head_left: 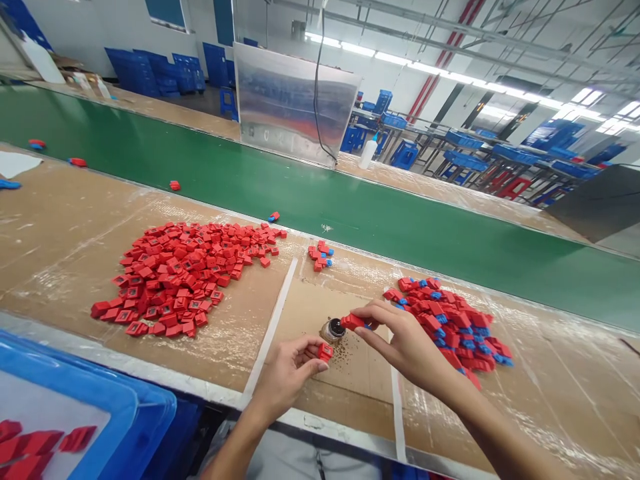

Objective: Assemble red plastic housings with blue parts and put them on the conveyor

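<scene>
Fingers of left hand (289, 371) pinched around red block (325, 351), at seven o'clock from small jar (333, 329) on tabletop (240, 333); fingers of right hand (403, 333) around red-and-blue piece (352, 322), at jar's two o'clock.

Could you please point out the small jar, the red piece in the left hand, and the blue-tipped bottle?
Small jar (335, 327), head view: its dark top.
Red piece (325, 352) in the left hand (290, 373), head view: its visible face.
Blue-tipped bottle (368, 154), head view: its white body.

No text, label, number or sign is readable.
</scene>
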`<state>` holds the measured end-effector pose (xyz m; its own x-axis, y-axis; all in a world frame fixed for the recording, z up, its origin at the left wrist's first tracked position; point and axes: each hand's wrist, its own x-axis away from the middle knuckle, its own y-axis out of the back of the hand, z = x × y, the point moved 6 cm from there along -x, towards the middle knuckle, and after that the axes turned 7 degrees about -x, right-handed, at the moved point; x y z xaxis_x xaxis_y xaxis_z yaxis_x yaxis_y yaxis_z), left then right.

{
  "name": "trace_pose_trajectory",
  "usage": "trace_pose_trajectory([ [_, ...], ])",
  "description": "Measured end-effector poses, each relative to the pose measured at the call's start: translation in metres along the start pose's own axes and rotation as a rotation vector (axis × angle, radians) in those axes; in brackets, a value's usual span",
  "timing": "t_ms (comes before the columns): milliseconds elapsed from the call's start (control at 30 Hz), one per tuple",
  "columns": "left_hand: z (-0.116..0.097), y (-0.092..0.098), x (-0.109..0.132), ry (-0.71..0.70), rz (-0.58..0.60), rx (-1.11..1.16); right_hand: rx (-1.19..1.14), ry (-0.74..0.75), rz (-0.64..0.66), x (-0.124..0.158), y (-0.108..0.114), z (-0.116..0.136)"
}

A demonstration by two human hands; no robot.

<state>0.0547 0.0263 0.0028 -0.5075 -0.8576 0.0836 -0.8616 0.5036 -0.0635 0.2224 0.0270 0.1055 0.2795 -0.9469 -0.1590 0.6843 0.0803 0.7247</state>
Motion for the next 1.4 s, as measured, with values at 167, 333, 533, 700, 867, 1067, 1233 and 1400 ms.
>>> trace_pose_trajectory([
  [167,0.004,0.000,-0.001,-0.002,0.030,-0.005,-0.124,-0.036,-0.006,0.016,-0.019,0.005],
  [333,0.008,0.000,0.000,0.003,0.034,-0.038,-0.166,-0.073,0.009,0.023,-0.034,0.001],
  [533,0.005,-0.001,0.001,0.007,0.037,-0.055,-0.177,-0.083,0.030,0.024,-0.036,-0.001],
  [700,-0.002,-0.003,0.002,-0.002,0.047,-0.065,-0.168,-0.105,0.029,0.026,-0.038,-0.002],
  [867,-0.005,-0.004,0.002,-0.001,0.069,-0.092,-0.159,-0.111,0.046,0.029,-0.041,-0.003],
  [1067,-0.002,-0.002,0.002,-0.009,0.088,-0.174,-0.107,-0.105,0.096,0.034,-0.055,-0.003],
  [1233,-0.002,0.000,0.004,-0.037,0.114,-0.282,-0.020,-0.088,0.098,0.038,-0.068,0.000],
  [1400,0.000,0.005,0.003,-0.051,0.098,-0.417,0.043,-0.049,0.073,0.035,-0.072,0.003],
])
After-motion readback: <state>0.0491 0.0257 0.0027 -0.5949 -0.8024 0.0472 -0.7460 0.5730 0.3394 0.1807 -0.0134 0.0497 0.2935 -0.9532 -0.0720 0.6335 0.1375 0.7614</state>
